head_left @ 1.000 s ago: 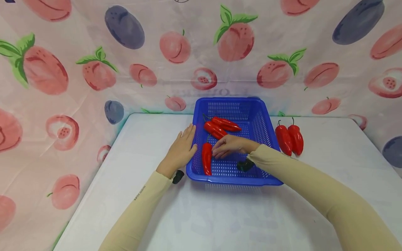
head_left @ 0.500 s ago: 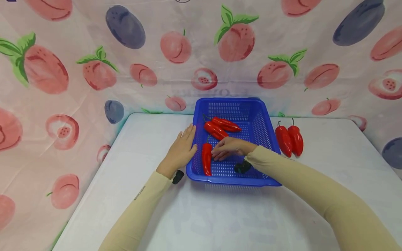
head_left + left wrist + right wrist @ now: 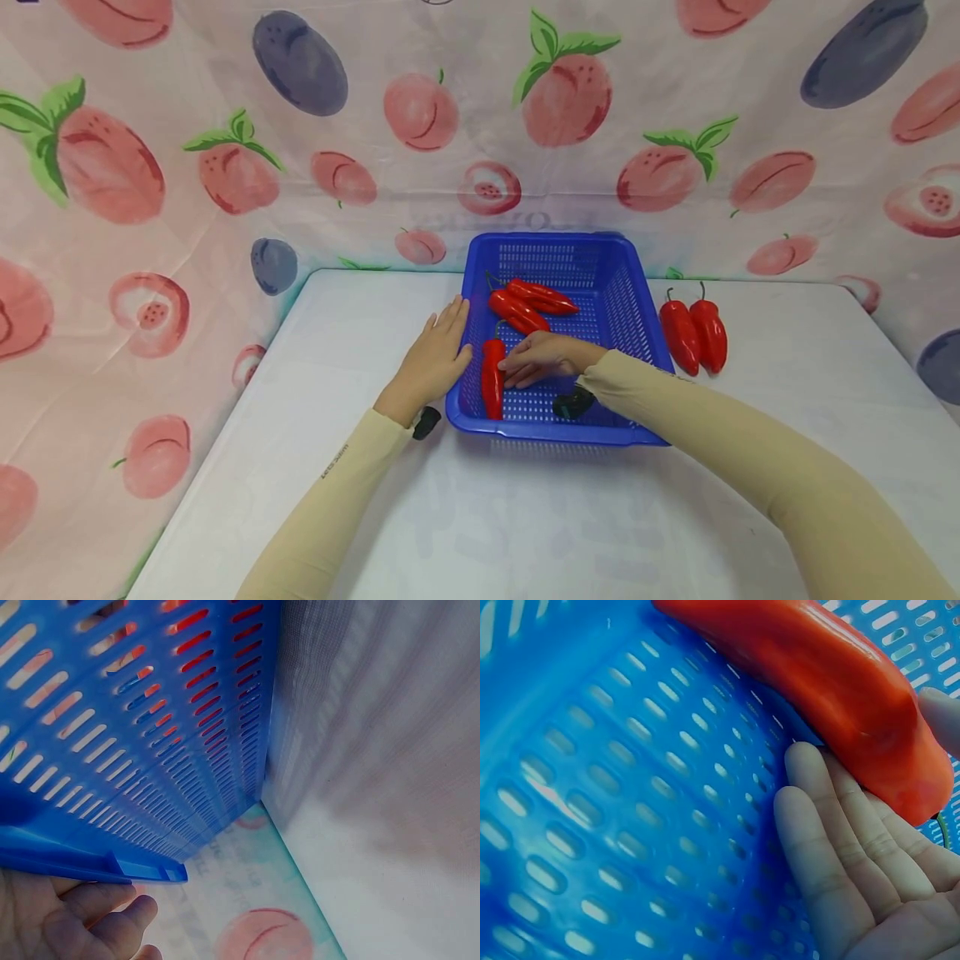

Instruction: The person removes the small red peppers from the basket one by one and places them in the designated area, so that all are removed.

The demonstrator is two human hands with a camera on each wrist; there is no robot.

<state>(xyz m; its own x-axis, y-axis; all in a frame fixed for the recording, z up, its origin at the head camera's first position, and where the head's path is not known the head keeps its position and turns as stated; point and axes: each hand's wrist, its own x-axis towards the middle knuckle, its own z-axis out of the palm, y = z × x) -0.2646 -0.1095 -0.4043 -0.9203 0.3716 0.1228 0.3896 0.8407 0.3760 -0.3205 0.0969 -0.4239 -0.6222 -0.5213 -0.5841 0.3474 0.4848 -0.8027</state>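
Observation:
My left hand point(image 3: 431, 362) lies with straight fingers along the left rim of a blue plastic basket point(image 3: 577, 429); in the left wrist view its fingers point(image 3: 97, 900) are under that rim. Inside the basket, my right hand point(image 3: 542, 358) is at the upper half of a long red chili pepper point(image 3: 492, 383) by the left wall. The right wrist view has the pepper point(image 3: 840, 682) between the fingers point(image 3: 832, 825), tucked against its underside, and the thumb point(image 3: 939, 720) at its other side. Two more red chili peppers point(image 3: 517, 312) point(image 3: 543, 297) lie farther back in the basket.
Two red chili peppers point(image 3: 679, 336) point(image 3: 708, 336) lie side by side on the white table point(image 3: 480, 533), right of the basket. A fruit-print cloth point(image 3: 420, 50) hangs behind and at the left. The basket's walls point(image 3: 187, 712) are slotted.
My right hand has moved slightly left and down until its fingers meet the near chili pepper, which has shifted a little left. The left hand has stayed on the rim.

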